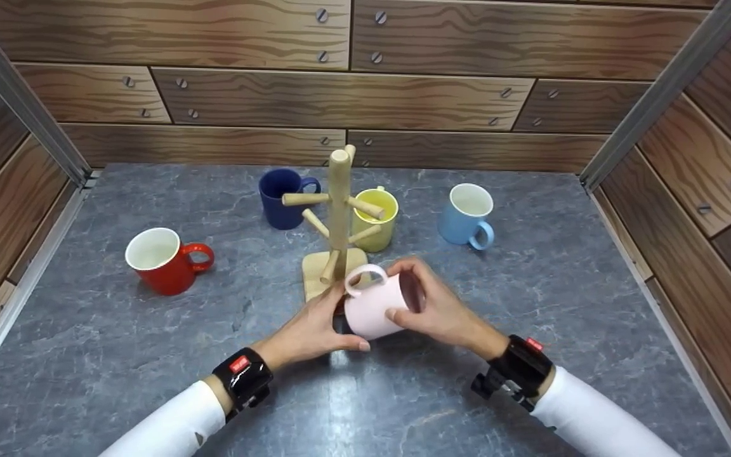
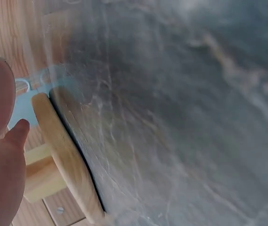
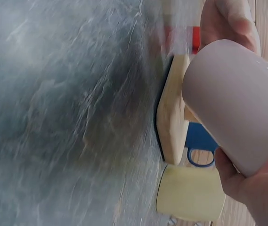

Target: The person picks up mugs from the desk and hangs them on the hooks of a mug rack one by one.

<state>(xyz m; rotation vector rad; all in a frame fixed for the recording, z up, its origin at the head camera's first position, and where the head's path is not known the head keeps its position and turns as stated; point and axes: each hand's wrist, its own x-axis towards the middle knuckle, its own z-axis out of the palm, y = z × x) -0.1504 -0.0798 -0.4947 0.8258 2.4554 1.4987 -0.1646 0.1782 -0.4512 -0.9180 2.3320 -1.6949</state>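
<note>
pink mug (image 1: 372, 314) was held above the table (image 1: 86, 355), just in front of the wooden mug stand (image 1: 339, 222) and roughly midway between the table's left and right edges. mug was tipped on its side: mouth toward the right hand (image 1: 443, 311), base toward the left hand (image 1: 311, 327), handle uppermost.

right hand: fingers gripped the mug near its rim, thumb on the near wall. left hand: fingers open, thumb extended, spread about the base end; could not tell whether they touched it.

surroundings: red mug (image 1: 165, 270) stood nearest the table's left edge, handle toward the right. dark blue mug (image 1: 282, 206) stood near the back edge, left of the stand's post; yellow mug (image 1: 386, 235) just right of the post, partly behind its pegs. light blue mug (image 1: 456, 222) stood toward the back right corner. all four were upright.
</note>
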